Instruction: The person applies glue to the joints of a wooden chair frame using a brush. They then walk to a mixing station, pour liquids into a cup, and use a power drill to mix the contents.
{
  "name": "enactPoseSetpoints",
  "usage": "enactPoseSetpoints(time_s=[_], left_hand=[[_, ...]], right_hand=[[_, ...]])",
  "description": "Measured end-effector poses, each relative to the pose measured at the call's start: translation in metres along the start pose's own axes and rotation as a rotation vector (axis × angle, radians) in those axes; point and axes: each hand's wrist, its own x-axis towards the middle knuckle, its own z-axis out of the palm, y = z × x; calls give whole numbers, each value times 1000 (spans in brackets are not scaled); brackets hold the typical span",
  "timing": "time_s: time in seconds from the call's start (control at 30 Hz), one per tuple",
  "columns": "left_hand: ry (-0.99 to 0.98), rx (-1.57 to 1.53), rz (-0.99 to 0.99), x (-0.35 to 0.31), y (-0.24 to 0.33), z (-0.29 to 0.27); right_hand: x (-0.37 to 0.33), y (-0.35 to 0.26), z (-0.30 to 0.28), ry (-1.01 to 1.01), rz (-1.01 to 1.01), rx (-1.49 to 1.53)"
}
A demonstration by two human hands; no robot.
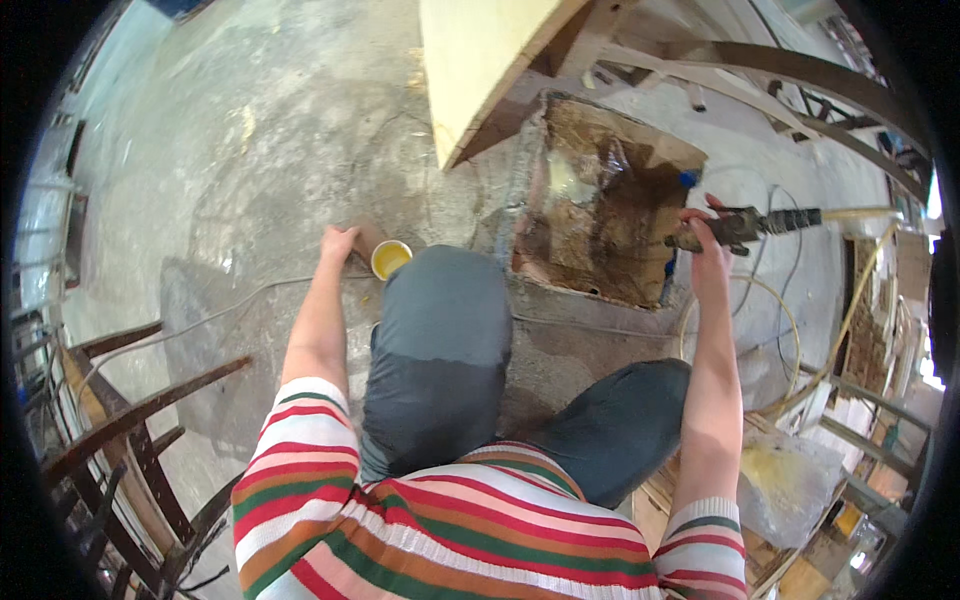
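My left hand (340, 242) is low over the floor at left of centre, its fingers closed at a brown surface. Whether that surface is a separate piece or part of the cup beside it, I cannot tell. The round cup (391, 260) has a white rim and holds yellow liquid, just left of my raised knee. Out to the right, my right hand (708, 240) is wrapped round a dark metal spray gun (738, 230). The gun's tip points left, and a pale yellow hose (860, 213) leaves its other end.
A worn open box (528, 200), brown and stained inside, sits ahead. Beyond it stands a pale wooden panel (480, 60) with curved wooden frames (760, 60). Dark chair legs (140, 420) stick in at left. A thin cable (250, 290) crosses the concrete floor; hose loops (790, 310) lie at right.
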Motion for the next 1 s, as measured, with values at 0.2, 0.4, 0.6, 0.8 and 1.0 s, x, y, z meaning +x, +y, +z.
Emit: enactPoseSetpoints(time_s=[0.2,0.4,0.6,0.8,1.0], left_hand=[[-410,-862,-81,-26,4,17],[-508,-674,-60,-41,0,35],[-662,-1100,-79,-79,45,15],[-647,-1184,227,-66,120,-133],[-1172,-1237,510,-165,216,-176]], right_hand=[[4,8,32,161,-57,0],[24,11,56,188,-149,-3],[19,-18,31,284,-286,1],[32,-98,20,425,-460,271],[20,-104,-9,467,-357,448]])
